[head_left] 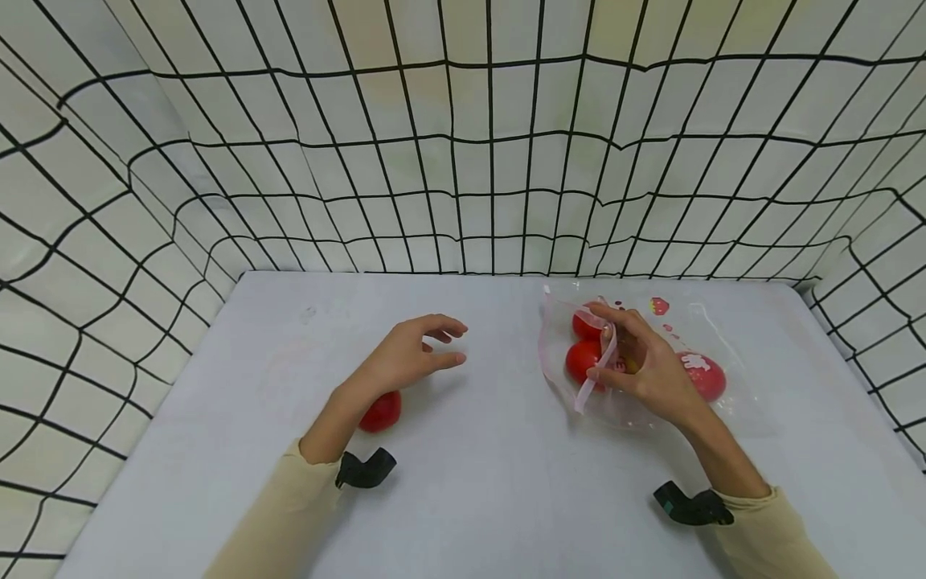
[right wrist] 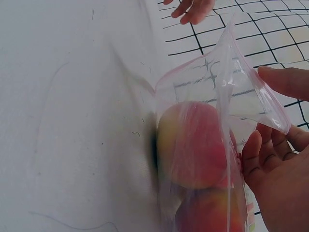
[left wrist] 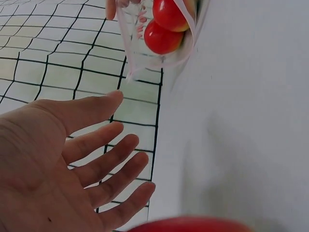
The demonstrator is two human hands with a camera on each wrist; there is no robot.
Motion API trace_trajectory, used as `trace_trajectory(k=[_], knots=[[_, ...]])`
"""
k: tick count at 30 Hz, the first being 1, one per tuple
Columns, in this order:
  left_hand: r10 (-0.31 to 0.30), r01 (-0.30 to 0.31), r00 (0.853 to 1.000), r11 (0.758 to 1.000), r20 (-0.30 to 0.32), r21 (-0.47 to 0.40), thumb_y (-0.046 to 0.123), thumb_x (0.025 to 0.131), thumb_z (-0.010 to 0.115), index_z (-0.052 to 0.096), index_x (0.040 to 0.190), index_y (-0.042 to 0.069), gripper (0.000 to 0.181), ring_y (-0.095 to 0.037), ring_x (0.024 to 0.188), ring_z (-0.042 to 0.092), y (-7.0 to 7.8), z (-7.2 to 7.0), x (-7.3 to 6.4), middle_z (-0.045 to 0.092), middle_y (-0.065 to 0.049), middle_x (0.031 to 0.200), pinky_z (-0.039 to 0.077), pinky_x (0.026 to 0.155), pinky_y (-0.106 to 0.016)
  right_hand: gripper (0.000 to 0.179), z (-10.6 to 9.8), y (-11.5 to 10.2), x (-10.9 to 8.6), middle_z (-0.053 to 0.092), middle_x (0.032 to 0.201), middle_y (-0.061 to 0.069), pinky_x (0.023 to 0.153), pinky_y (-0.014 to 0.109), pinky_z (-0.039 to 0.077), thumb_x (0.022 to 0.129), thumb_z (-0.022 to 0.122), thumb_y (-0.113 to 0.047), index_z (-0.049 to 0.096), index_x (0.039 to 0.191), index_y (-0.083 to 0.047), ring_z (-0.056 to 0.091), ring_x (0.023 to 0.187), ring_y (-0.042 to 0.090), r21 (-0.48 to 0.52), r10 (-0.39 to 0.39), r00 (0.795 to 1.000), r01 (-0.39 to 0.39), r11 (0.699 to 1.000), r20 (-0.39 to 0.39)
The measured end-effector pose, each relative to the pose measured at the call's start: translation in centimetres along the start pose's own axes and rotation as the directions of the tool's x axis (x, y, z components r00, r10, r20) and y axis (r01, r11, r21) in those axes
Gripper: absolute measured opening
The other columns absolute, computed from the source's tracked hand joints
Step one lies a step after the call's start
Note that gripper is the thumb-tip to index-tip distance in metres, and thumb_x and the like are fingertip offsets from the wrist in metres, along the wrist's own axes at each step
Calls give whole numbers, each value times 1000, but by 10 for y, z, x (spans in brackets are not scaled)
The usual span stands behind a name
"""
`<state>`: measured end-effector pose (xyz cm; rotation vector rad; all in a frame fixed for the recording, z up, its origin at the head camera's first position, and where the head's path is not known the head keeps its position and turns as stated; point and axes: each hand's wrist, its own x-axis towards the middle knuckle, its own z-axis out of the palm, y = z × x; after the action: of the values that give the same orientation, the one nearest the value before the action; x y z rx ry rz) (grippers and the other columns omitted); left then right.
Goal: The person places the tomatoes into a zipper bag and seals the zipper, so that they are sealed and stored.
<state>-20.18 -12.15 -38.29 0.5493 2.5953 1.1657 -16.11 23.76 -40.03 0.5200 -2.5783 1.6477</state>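
A clear plastic bag point(head_left: 702, 338) with a pink-edged mouth and strawberry prints lies at the right of the white table. Several shiny red fruits, apple-like with yellow patches, are inside; one red apple point(head_left: 583, 362) shows near the mouth. My right hand point(head_left: 654, 366) holds the bag's rim, thumb and fingers apart at its upper layer, so the mouth gapes. To the left, my left hand point(head_left: 412, 350) hovers over the table with fingers spread and nothing in them. Another red apple point(head_left: 380, 412) lies below the left wrist, partly hidden by it.
Black wire-grid netting point(head_left: 492, 193) stands along the back and both sides of the white table point(head_left: 477, 498). A dark wrist-camera mount point(head_left: 366, 468) juts from the left sleeve, and a similar mount point(head_left: 693, 505) from the right sleeve.
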Motion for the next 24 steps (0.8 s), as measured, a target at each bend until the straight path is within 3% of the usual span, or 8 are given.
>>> trace_trajectory(k=[14, 24], knots=[[-23, 22, 998, 999, 50, 31, 26, 95, 76, 66, 136, 14, 45, -29, 127, 63, -29, -24, -27, 69, -7, 135, 54, 108, -50, 90, 1, 2, 0, 46, 157, 10, 99, 9, 48, 80, 84, 0, 43, 158, -16, 42, 149, 39, 0, -8, 1000, 8, 1000, 0], [-41, 55, 992, 992, 123, -113, 32, 96, 74, 61, 142, 17, 50, -31, 132, 62, -53, -37, -36, 64, -8, 143, 58, 105, -46, 91, 0, 2, 0, 45, 158, 8, 99, 11, 49, 80, 85, 0, 43, 158, -19, 42, 150, 35, -1, 9, 1000, -9, 1000, 0]])
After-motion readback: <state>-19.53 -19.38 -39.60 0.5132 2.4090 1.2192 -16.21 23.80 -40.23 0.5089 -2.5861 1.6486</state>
